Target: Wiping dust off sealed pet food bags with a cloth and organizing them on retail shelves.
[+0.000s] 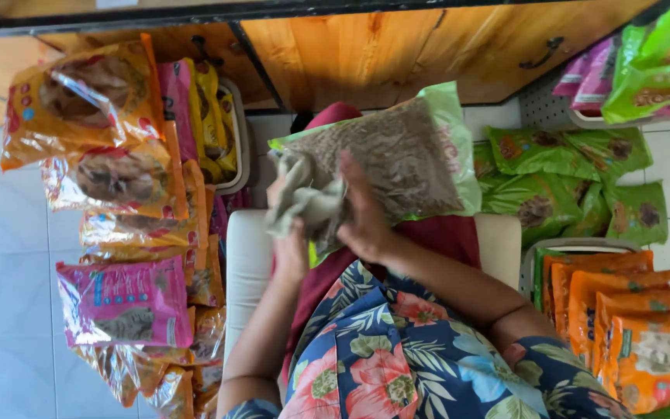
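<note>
Fingers of right hand (362,213) spread flat on clear green-edged bag (397,155) of brown pellets; left hand (292,233) fingers bunched, gripping grey cloth (304,203) at bag's left end. Bag over lap, green packets (564,178) right of it

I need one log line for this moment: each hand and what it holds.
left hand: holds crumpled grey cloth | right hand: on clear green-edged plastic bag of brown pellets | bag: on lap

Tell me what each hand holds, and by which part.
The left hand holds a grey cloth, bunched in its grip. The right hand lies on the near end of a green bag; whether it grips it cannot be told.
</note>
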